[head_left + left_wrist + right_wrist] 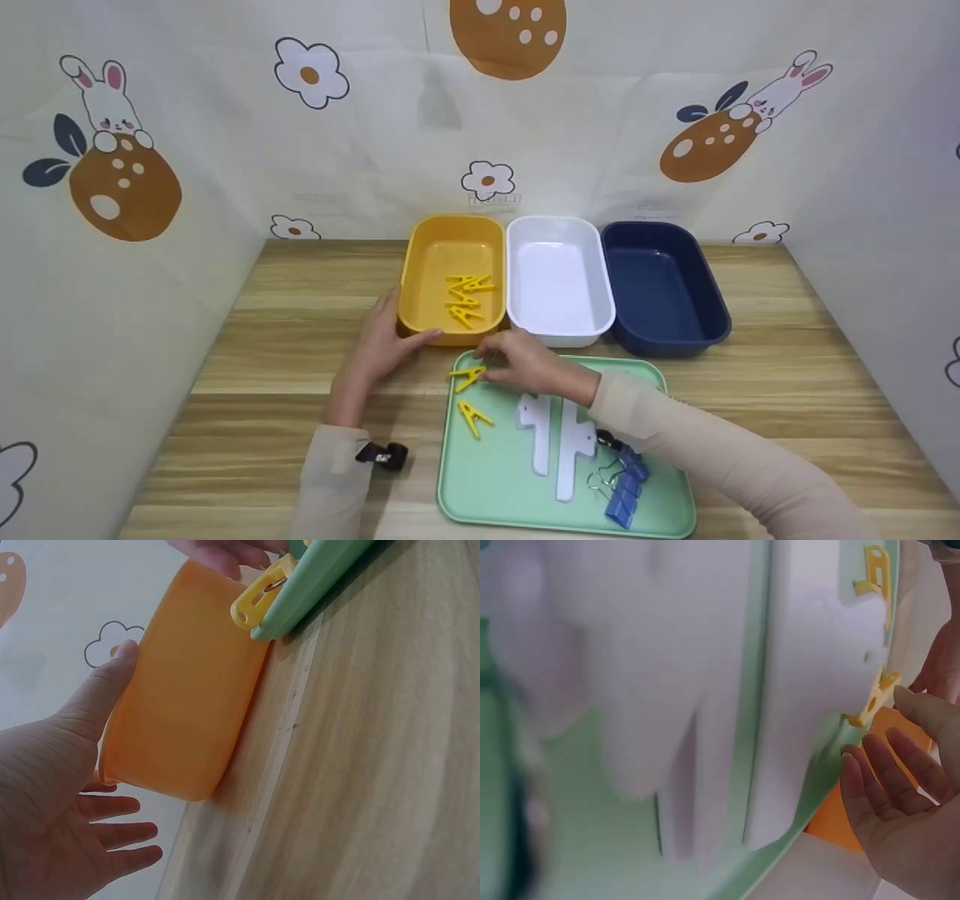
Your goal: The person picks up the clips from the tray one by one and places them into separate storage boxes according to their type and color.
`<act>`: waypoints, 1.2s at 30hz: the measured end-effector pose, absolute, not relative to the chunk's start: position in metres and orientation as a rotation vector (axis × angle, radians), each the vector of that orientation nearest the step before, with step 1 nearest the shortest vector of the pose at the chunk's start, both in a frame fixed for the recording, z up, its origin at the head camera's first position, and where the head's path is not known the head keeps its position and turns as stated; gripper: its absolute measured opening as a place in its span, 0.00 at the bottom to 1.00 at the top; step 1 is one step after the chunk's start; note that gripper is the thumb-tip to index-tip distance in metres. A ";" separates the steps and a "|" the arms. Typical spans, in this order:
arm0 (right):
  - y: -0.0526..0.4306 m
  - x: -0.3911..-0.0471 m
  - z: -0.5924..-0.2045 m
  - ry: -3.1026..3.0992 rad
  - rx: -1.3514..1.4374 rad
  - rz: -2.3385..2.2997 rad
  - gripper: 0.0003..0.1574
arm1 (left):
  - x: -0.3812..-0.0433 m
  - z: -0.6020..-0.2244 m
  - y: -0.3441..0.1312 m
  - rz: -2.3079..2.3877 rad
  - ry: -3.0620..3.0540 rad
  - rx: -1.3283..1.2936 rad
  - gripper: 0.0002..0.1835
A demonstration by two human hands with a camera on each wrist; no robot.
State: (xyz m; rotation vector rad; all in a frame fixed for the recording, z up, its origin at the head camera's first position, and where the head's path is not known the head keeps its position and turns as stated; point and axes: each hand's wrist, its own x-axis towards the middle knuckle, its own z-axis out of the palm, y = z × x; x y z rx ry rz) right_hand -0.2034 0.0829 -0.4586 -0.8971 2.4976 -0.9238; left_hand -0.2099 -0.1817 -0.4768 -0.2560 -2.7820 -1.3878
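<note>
My left hand (379,337) lies against the left side of the yellow bin (452,339), thumb at its front rim. In the left wrist view its other fingers extend straight past the bin's end. My right hand (521,364) is over the green tray's far left part, its thumb and fingertips close beside a yellow clothespin (468,377) that overhangs the tray edge. Its fingers are spread and slightly bent in the right wrist view. A second clothespin (474,418) lies nearer on the tray. Several more yellow clothespins (465,304) are inside the yellow bin.
On the green tray (480,487) lie two long white plastic pieces (568,457) with short side arms and several blue binder clips (624,495). A white bin (559,339) and a dark blue bin (667,349) stand right of the yellow one, before a patterned wall.
</note>
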 end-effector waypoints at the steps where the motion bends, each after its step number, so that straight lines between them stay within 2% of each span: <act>1: 0.082 -0.204 -0.460 2.504 -0.907 -0.912 0.17 | -0.210 -0.477 -0.182 -1.386 -2.779 -0.257 0.55; 7: 0.082 -0.211 -0.476 2.517 -1.029 -0.892 0.16 | -0.210 -0.477 -0.181 -1.367 -2.771 -0.275 0.56; 14: 0.085 -0.238 -0.527 2.536 -1.091 -0.886 0.14 | -0.210 -0.476 -0.181 -1.369 -2.787 -0.269 0.55; 19: 0.085 -0.245 -0.537 2.517 -1.089 -0.888 0.12 | -0.209 -0.475 -0.181 -1.372 -2.806 -0.248 0.56; 25: 0.086 -0.242 -0.527 2.500 -1.079 -0.874 0.10 | -0.209 -0.475 -0.181 -1.389 -2.806 -0.238 0.56; 32: 0.078 -0.214 -0.459 2.474 -0.981 -0.832 0.10 | -0.209 -0.475 -0.182 -1.397 -2.807 -0.232 0.56; 36: 0.075 -0.210 -0.446 2.472 -0.961 -0.818 0.08 | -0.210 -0.476 -0.183 -1.402 -2.787 -0.255 0.55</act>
